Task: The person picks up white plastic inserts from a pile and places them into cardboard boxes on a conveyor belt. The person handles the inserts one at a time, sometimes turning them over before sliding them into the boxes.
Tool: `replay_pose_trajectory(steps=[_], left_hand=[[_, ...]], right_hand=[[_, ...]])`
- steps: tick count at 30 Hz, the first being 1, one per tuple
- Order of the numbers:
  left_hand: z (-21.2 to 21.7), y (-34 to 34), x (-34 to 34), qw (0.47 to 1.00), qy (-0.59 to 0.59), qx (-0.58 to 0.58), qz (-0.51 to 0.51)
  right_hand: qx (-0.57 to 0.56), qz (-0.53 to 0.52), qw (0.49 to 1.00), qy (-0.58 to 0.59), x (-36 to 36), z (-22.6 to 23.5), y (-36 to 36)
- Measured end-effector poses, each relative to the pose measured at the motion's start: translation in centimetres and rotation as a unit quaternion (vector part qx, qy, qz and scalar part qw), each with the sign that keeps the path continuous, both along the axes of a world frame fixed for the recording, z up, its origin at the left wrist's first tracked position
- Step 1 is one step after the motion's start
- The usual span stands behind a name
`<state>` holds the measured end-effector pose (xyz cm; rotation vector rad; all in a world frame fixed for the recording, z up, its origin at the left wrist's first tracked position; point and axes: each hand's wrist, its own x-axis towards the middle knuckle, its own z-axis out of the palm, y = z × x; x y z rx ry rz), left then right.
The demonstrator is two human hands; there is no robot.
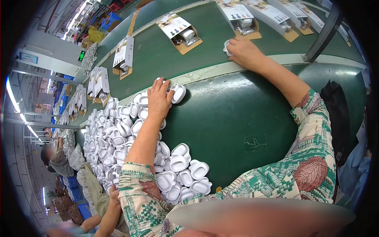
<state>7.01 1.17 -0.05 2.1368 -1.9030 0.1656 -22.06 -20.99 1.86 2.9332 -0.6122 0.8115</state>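
Note:
My right hand (pixel 245 53) reaches over the green belt and pinches a small white plastic part (pixel 226 47), mostly hidden by my fingers. Just beyond it lies an open carton (pixel 238 17) with a white item showing at its near end. My left hand (pixel 159 98) lies with fingers stretched over the top of the pile of white plastic parts (pixel 118 130). Beside its thumb sits a white rounded part (pixel 179 94) with an oval recess. Whether the left fingers grip any part is hidden from above.
Several open cartons, such as this one (pixel 179 33), lie along the belt (pixel 209 53). A pale rail (pixel 197 74) separates it from my green table (pixel 221 130). A metal post (pixel 324 33) stands at right. Another person's arm (pixel 110 213) is at lower left.

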Motion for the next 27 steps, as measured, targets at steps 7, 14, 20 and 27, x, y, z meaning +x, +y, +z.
replay_pose_trajectory(steps=[7, 14, 20, 27], left_hand=[[0.3, 0.2, 0.0, 1.000, 0.008, -0.010, -0.004], [0.3, 0.7, 0.2, 0.999, 0.018, -0.030, -0.005], [0.5, 0.7, 0.3, 0.997, 0.029, -0.069, 0.000], [0.1, 0.9, 0.4, 0.992, -0.061, -0.038, 0.103]], right_hand=[[-0.099, 0.009, 0.995, -0.003, 1.0, -0.2, -0.1], [-0.185, 0.026, 0.982, -0.005, 7.4, 0.8, -3.1], [-0.176, -0.022, 0.978, -0.106, 9.0, 0.6, -5.9], [0.006, 0.293, 0.955, -0.043, 11.2, -0.1, 9.0]])
